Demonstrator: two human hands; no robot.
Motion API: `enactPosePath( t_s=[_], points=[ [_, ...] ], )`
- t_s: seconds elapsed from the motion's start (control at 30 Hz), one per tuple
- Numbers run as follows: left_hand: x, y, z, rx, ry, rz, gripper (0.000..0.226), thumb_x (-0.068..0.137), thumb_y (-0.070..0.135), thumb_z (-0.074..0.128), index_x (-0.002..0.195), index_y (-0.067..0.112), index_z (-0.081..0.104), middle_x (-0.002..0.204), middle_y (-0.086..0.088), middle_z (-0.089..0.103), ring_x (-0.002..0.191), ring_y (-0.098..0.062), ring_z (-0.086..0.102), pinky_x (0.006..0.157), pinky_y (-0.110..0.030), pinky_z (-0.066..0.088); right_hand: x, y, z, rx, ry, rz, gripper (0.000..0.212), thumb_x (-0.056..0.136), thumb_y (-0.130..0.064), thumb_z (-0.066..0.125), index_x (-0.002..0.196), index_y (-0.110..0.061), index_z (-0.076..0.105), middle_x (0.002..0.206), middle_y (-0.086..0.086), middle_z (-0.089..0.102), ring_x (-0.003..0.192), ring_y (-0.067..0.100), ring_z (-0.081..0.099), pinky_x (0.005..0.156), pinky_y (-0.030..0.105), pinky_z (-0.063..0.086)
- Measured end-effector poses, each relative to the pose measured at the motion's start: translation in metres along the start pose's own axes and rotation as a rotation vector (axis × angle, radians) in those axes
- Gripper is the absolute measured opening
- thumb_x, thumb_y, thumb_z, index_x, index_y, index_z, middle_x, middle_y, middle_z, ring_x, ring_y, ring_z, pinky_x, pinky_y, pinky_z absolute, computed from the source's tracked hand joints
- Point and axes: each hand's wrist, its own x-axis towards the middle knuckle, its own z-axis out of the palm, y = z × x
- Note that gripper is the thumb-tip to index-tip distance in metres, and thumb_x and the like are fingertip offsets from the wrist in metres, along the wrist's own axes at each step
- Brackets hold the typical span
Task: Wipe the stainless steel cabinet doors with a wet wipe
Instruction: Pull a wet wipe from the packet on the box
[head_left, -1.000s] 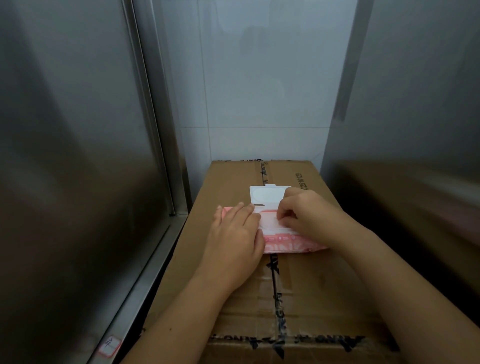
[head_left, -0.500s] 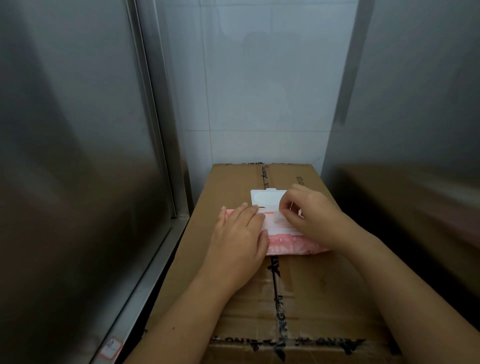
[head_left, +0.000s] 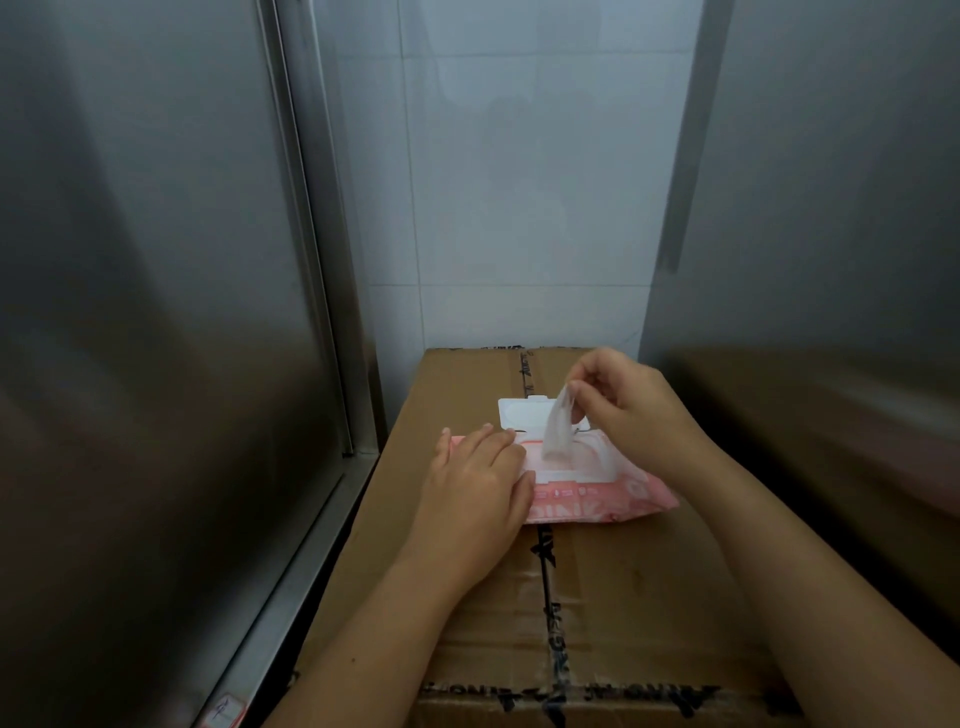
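Observation:
A pink pack of wet wipes (head_left: 613, 491) lies on a cardboard box (head_left: 623, 613), its white flip lid (head_left: 524, 413) open toward the wall. My left hand (head_left: 480, 486) presses flat on the pack's left end. My right hand (head_left: 628, 410) pinches a white wet wipe (head_left: 557, 426) that stands partly drawn out of the pack's opening. A stainless steel cabinet door (head_left: 145, 312) fills the left side, and another steel surface (head_left: 831, 208) stands on the right.
A white tiled wall (head_left: 519, 182) closes the gap behind the box. The steel door frame and sill (head_left: 322, 519) run along the box's left edge. A small label (head_left: 228, 709) sits low on the sill.
My right hand has lifted from the pack's opening, drawing a wipe up out of it. My left hand stays pressed on the pack.

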Motion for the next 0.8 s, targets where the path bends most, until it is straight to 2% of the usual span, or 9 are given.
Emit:
enactPosePath(
  t_s=[0.07,0.2,0.37,0.53,0.67,0.8],
  points=[
    [0.000,0.000,0.000,-0.001,0.001,-0.001,0.038,0.099,0.038,0.030,0.132,0.026,0.046,0.146,0.010,0.035,0.137,-0.006,0.020,0.111,-0.028,-0.004,0.003,-0.003,-0.003,0.049,0.034,-0.002,0.022,0.093,-0.010,0.050,0.079,-0.027,0.052,0.072,-0.006,0.064,0.070,0.009,0.063,0.069,0.030,0.052],
    [0.000,0.000,0.000,0.000,-0.003,-0.002,0.039,0.099,0.039,0.029,0.133,0.027,0.046,0.146,0.010,0.036,0.137,-0.005,0.020,0.111,-0.028,-0.004,0.009,-0.010,-0.009,0.196,0.083,0.008,0.022,0.093,-0.004,0.049,0.079,-0.019,0.053,0.069,-0.005,0.062,0.059,-0.003,0.060,0.060,0.013,0.048],
    [0.001,0.000,-0.001,0.001,0.004,0.002,0.039,0.099,0.039,0.030,0.132,0.026,0.047,0.146,0.010,0.037,0.137,-0.005,0.021,0.111,-0.029,-0.004,0.013,-0.018,-0.018,0.285,0.168,0.014,0.022,0.092,-0.002,0.050,0.078,-0.017,0.054,0.068,-0.001,0.062,0.058,-0.001,0.059,0.067,0.021,0.051],
    [0.000,0.000,-0.001,0.001,0.015,0.009,0.039,0.099,0.039,0.030,0.132,0.027,0.046,0.145,0.010,0.037,0.137,-0.005,0.022,0.109,-0.025,-0.006,0.017,-0.028,-0.025,0.367,0.255,-0.003,0.025,0.092,0.002,0.048,0.077,-0.017,0.053,0.071,-0.001,0.060,0.057,-0.002,0.058,0.059,0.013,0.049],
    [0.000,0.000,-0.002,-0.004,0.021,0.010,0.039,0.099,0.039,0.031,0.132,0.027,0.047,0.145,0.010,0.038,0.137,-0.005,0.022,0.110,-0.027,-0.005,0.022,-0.037,-0.031,0.377,0.365,-0.029,0.026,0.092,0.001,0.049,0.077,-0.020,0.053,0.075,-0.004,0.057,0.066,0.001,0.055,0.062,0.013,0.046],
    [0.000,0.000,-0.003,0.010,0.013,-0.006,0.041,0.099,0.040,0.030,0.135,0.028,0.043,0.146,0.011,0.036,0.137,-0.004,0.020,0.111,-0.029,-0.006,0.026,-0.045,-0.039,0.374,0.437,-0.052,0.016,0.092,0.000,0.050,0.084,-0.014,0.054,0.077,-0.004,0.058,0.066,-0.005,0.056,0.063,0.010,0.045]
  ],
)
